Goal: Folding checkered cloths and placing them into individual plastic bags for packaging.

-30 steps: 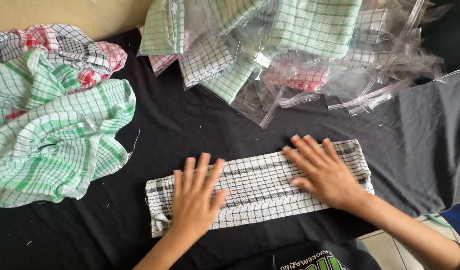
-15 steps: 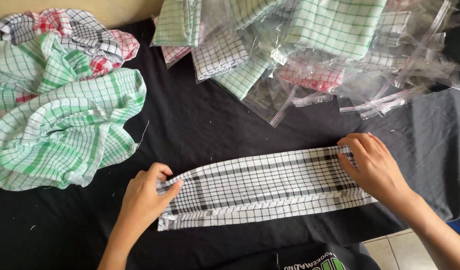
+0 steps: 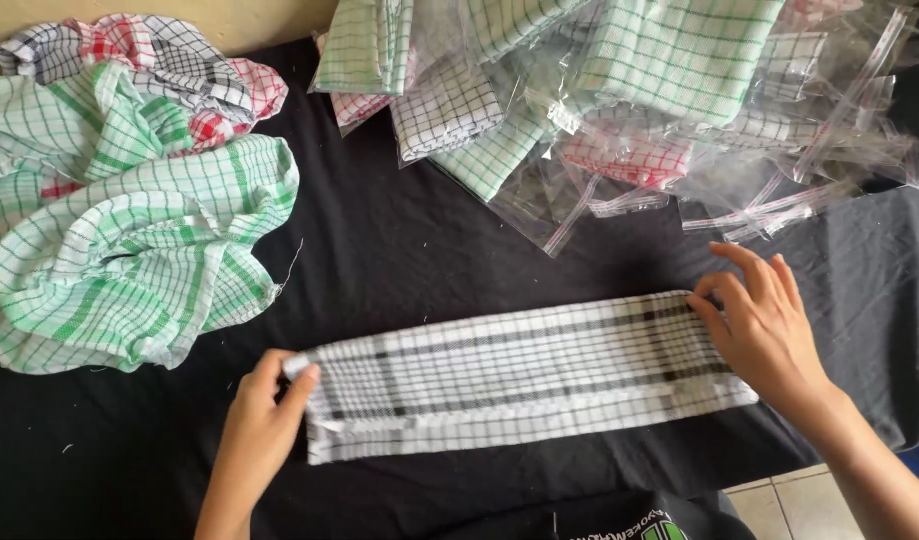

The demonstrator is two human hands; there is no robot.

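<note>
View: head camera, looking straight down at a black cloth-covered table [image 3: 459,250].
Work in hand: a white cotton cloth with black check lines, folded into a long narrow strip [image 3: 519,375], lies flat across the lower middle of the table, running from 8 o'clock to 3 o'clock.
Left hand [image 3: 259,420]: at 7 o'clock, thumb and fingers pinched together on the strip's left end corner.
Right hand [image 3: 764,325]: at 3 o'clock, fingers curled over the strip's right end, pinching its upper edge.
Done so far: judging by its shape, the cloth is already folded lengthwise into a band of several layers.
Left to do: the band is at full length, not yet folded end to end, and it is not in a bag.
Around, upper left: a loose heap of crumpled green, red and black checked cloths [image 3: 119,220] from 9 to 11 o'clock, unfolded.
Around, top: a pile of clear plastic bags holding folded checked cloths [image 3: 599,90] from 12 to 2 o'clock, with empty bags among them.
In the way: nothing lies on the strip; both heaps sit well apart from it.
</note>
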